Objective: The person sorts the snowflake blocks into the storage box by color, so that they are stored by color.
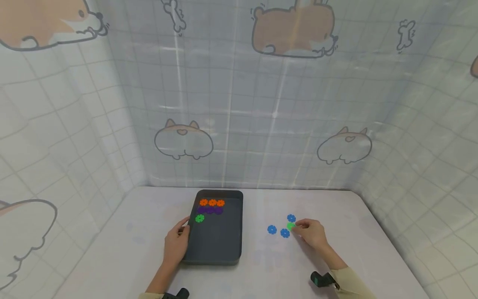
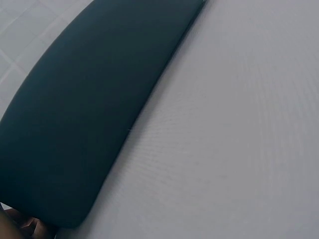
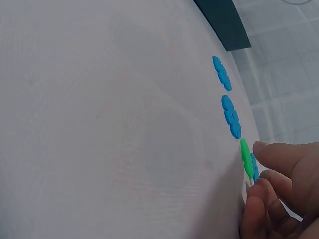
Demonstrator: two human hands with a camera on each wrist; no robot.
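Observation:
At its left rim, my left hand (image 1: pixel 176 244) grips a dark grey tray (image 1: pixel 214 249); in the left wrist view only part of that hand shows at the bottom left corner, beside the tray's dark side (image 2: pixel 79 114). On the right, my right hand (image 1: pixel 312 233) pinches the edge of a green flower-shaped disc (image 1: pixel 291 226) with thumb and fingertips. Three blue flower discs, one behind (image 1: pixel 291 218), one in front (image 1: pixel 285 233) and one to the left (image 1: pixel 271 229), lie around it. The right wrist view has the green disc (image 3: pixel 246 158) standing out beside the thumb tip.
Inside the tray, an orange row of three flower discs (image 1: pixel 212 202) lies at the far end, with a purple row (image 1: pixel 210 210) below it. A single green disc (image 1: pixel 199 218) sits under the purple row's left end. Patterned curtains (image 1: pixel 261 145) enclose the white table (image 1: pixel 257 274).

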